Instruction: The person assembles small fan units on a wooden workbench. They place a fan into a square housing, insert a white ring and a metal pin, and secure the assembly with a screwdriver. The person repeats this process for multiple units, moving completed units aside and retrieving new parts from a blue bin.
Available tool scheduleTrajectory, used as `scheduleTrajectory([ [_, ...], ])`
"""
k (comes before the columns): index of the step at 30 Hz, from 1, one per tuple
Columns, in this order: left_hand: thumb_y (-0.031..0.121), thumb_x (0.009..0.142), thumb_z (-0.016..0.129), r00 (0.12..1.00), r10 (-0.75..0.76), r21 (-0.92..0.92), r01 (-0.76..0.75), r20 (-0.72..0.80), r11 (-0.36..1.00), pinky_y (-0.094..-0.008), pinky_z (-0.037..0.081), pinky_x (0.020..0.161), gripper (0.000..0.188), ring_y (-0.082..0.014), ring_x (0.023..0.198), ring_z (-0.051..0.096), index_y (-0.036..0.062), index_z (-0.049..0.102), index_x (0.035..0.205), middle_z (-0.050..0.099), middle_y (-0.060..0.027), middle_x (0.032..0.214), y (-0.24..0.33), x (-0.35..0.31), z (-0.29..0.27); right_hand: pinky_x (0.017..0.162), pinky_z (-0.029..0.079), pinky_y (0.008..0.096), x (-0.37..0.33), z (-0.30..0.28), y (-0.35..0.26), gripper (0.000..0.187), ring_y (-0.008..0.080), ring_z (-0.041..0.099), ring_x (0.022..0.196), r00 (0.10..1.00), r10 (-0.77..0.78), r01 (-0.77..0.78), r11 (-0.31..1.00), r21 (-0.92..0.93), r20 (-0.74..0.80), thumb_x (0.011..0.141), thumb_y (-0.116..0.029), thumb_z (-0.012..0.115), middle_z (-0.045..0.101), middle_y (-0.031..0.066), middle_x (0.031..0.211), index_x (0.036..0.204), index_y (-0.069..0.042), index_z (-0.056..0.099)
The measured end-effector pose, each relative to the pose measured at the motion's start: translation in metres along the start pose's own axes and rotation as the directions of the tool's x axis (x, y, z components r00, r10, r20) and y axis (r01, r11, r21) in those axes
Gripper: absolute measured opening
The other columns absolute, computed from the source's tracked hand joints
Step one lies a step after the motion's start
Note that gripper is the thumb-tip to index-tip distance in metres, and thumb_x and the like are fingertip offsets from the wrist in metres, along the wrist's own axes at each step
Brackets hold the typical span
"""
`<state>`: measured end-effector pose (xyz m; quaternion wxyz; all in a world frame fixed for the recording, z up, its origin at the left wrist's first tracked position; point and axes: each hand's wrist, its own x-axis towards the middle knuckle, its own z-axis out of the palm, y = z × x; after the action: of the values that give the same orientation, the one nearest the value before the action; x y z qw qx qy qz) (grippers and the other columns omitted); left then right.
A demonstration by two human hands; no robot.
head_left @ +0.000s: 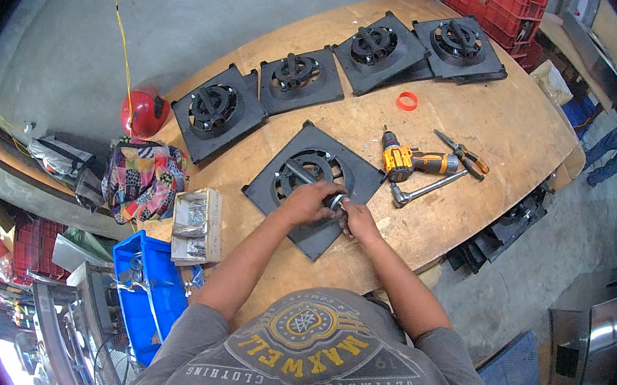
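One round part [334, 201], pinched by left hand [309, 204] and right hand [357, 222] fingers above black plate [357, 167]; I judge slackened grip could drop it.

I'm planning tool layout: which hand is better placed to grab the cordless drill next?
Right hand, probably: it's nearer the cordless drill, which lies ahead to its right; the left hand is farther left.

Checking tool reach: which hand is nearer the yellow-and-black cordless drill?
Right. The right hand is below and slightly left of the yellow-and-black cordless drill in the picture; the left hand is farther off to the left, over the square black frame.
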<state>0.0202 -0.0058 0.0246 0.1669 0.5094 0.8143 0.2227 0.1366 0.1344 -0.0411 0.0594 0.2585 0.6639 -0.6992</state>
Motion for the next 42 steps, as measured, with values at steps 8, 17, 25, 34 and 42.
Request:
scheduleTrajectory([
  [8,0.018,0.072,0.081,1.0,-0.01,0.004,0.01,-0.003,1.0,-0.0429,0.051,0.093,0.06,-0.0347,0.111,0.062,0.0146,0.059,0.128,0.064,-0.0139,0.12,0.0,0.0,0.002,0.075,0.05,0.0507,-0.01,0.002,0.011,0.048,0.044,0.065,0.084,0.798,-0.597,0.415,0.646,-0.641,-0.085,0.101,-0.041,0.045,0.066,0.0212,0.078,0.09,0.001,0.065],
  [17,0.02,0.071,0.082,1.0,-0.02,-0.008,0.02,-0.002,1.0,-0.0423,0.051,0.094,0.062,-0.034,0.112,0.063,0.015,0.06,0.128,0.064,-0.0122,0.123,0.004,0.0,-0.002,0.072,0.05,0.0486,-0.006,-0.004,0.011,0.043,0.044,0.065,0.082,0.895,-0.429,0.298,0.777,-0.554,-0.121,0.099,-0.041,0.05,0.066,0.0237,0.083,0.094,0.0,0.062],
  [25,0.021,0.071,0.083,1.0,-0.016,-0.007,0.016,-0.003,1.0,-0.0414,0.051,0.094,0.063,-0.0339,0.112,0.063,0.0142,0.06,0.128,0.065,-0.0128,0.122,0.001,-0.001,-0.001,0.074,0.05,0.0525,-0.003,0.0,0.007,0.035,0.0445,0.064,0.087,0.902,-0.429,0.394,0.861,-0.322,-0.042,0.098,-0.034,0.053,0.065,0.0254,0.087,0.099,0.0,0.061],
  [34,0.015,0.072,0.081,1.0,-0.023,0.003,0.023,0.005,1.0,-0.0429,0.051,0.093,0.061,-0.034,0.112,0.062,0.0141,0.059,0.128,0.064,-0.0132,0.121,0.006,-0.001,-0.003,0.07,0.052,0.0515,-0.006,-0.003,0.011,0.038,0.0405,0.066,0.081,0.731,-0.682,0.463,0.49,-0.739,0.006,0.1,-0.035,0.047,0.066,0.0203,0.081,0.095,0.0,0.061],
  [42,0.022,0.071,0.083,1.0,-0.015,0.016,0.015,0.019,1.0,-0.0422,0.049,0.096,0.063,-0.0334,0.115,0.061,0.0148,0.059,0.129,0.064,-0.0118,0.125,0.005,0.0,-0.004,0.066,0.05,0.0492,0.007,0.006,0.01,0.052,0.041,0.064,0.074,0.989,0.141,-0.149,0.966,0.21,0.052,0.101,-0.045,0.041,0.063,0.0192,0.07,0.091,0.001,0.064],
])
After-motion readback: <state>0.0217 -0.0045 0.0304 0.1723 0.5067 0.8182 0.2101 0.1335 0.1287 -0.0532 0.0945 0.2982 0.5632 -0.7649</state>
